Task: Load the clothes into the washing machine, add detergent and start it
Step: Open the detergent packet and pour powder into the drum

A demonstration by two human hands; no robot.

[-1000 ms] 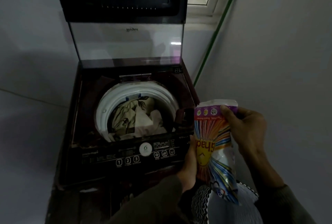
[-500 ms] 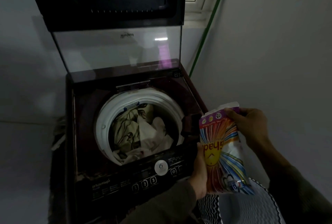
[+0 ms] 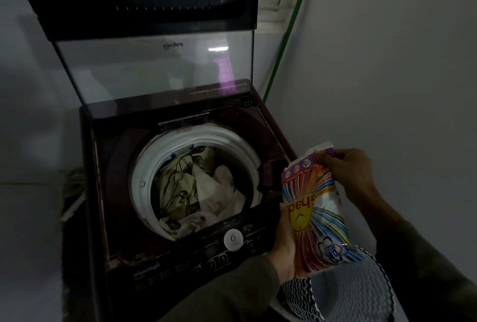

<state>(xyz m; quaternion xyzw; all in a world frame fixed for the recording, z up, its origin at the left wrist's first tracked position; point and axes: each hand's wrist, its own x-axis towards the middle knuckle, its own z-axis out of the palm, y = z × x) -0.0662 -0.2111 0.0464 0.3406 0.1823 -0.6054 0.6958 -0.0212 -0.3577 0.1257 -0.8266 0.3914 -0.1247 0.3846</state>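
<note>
The detergent packet point(image 3: 315, 208) stays unopened at the washing machine's point(image 3: 116, 192) front right corner. The left hand point(image 3: 285, 241) grips its side and the right hand point(image 3: 348, 169) pinches its top. The clothes point(image 3: 196, 192) are loaded, so pouring seems next.

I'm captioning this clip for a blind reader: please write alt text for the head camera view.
A person holds a colourful detergent packet beside an open top-loading washing machine, the left hand gripping its lower side and the right hand pinching its top edge. Clothes lie in the drum under the raised lid, and a patterned basket sits below.
</note>
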